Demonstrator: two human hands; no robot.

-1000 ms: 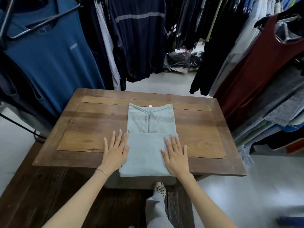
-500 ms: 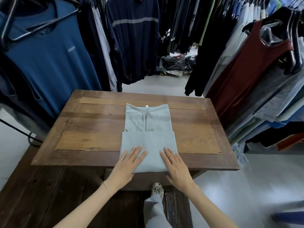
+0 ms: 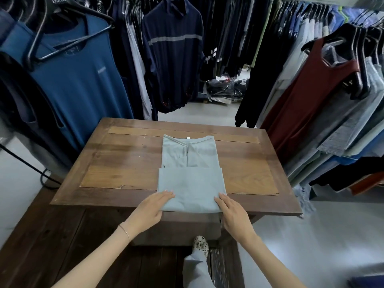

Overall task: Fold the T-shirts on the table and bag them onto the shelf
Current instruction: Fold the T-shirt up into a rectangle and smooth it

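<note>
There was one T-shirt point(image 3: 191, 177) on the one wooden table point(image 3: 124, 179), and two hands working on it. The shirt was a pale grey-blue, already folded into a narrow strip with the neckline and a little white tag at the 12 o'clock end, and the bottom part was doubled up over it, so the near half looked like a smooth rectangle sitting slightly wider than the layer under it. A seam or crease ran down the middle of the upper part. It lay pretty much dead centre on the table, with its 6 o'clock edge right near the table's front edge.

The left hand point(image 3: 152, 208) sat at the shirt's 7 o'clock corner, fingers held straight and close together, tips lying on top of the cloth; couldn't tell if the thumb was tucked under the edge. The right hand point(image 3: 232, 213) was at the 5 o'clock corner, same deal, fingers flat and together against that side of the fold. A thin bracelet point(image 3: 124, 232) was on the left wrist.

Around the table: racks of hanging clothes at 9, 12 and 3 o'clock, including one blue tank top point(image 3: 83, 80), one navy striped shirt point(image 3: 172, 59) and one dark red tank top point(image 3: 311, 90). One patterned shoe point(image 3: 200, 245) showed below the table.
</note>
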